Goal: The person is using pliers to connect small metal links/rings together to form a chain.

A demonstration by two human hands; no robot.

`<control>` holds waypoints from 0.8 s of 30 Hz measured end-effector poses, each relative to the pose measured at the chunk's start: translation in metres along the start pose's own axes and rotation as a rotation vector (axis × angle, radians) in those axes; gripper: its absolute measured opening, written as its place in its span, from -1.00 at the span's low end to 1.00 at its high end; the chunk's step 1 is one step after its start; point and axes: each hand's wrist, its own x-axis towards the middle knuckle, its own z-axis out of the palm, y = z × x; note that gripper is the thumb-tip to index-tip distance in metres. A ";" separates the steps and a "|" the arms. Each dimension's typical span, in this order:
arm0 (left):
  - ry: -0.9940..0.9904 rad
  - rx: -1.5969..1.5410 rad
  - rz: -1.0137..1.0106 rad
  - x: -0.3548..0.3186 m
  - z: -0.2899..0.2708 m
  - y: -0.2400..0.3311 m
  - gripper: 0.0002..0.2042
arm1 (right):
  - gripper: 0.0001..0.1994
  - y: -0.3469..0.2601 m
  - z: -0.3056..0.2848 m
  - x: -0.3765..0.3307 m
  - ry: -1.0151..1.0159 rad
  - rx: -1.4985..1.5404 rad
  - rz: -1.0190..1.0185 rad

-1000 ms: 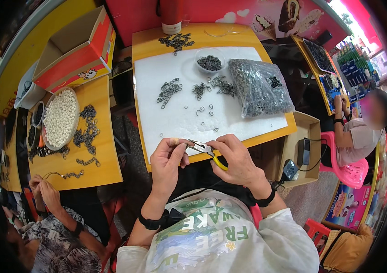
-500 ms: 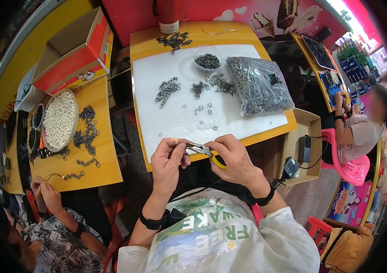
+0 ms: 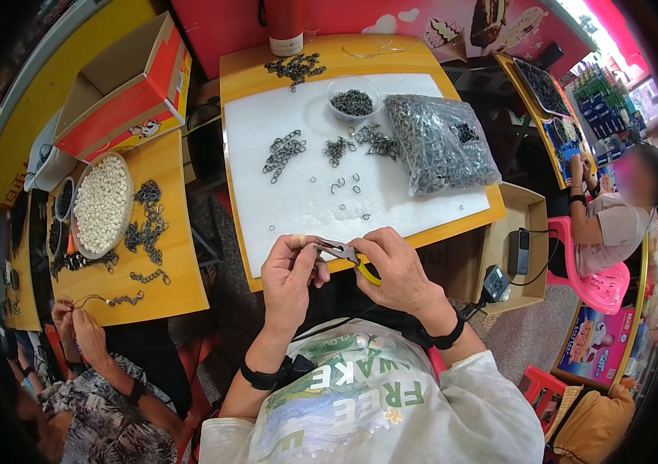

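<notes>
My right hand (image 3: 395,271) is closed around a pair of pliers (image 3: 366,268) with yellow handles, just past the table's near edge. The metal jaws point left and reach the fingertips of my left hand (image 3: 289,267). Those fingers are pinched together at the jaw tips; the small dark piece between them is too small to name. Beyond my hands, several loose dark metal rings (image 3: 342,206) lie scattered on a white foam sheet (image 3: 267,224). Short dark chain pieces (image 3: 284,155) lie farther back, beside a small heap of links (image 3: 375,141).
A clear bag of dark rings (image 3: 441,147) and a round tub of small rings (image 3: 352,103) stand on the sheet. Behind sit more chains (image 3: 296,69) and a red cup (image 3: 286,39). At left, a co-worker's hands (image 3: 81,329) work near white beads (image 3: 101,205). An open carton (image 3: 530,209) stands at right.
The pliers have turned slightly at my left fingertips, and my right hand has shifted a little. The rings and chains on the sheet lie as before.
</notes>
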 end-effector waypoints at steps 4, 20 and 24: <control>0.003 -0.013 -0.002 0.000 0.002 0.000 -0.94 | -0.56 0.000 0.001 0.000 0.019 -0.035 -0.012; -0.035 0.265 0.139 -0.003 -0.001 -0.005 -0.91 | -0.69 0.014 0.009 -0.012 -0.073 0.226 0.077; -0.060 0.233 0.054 0.000 -0.005 0.004 -0.92 | -0.69 0.014 0.001 -0.006 -0.252 0.543 0.198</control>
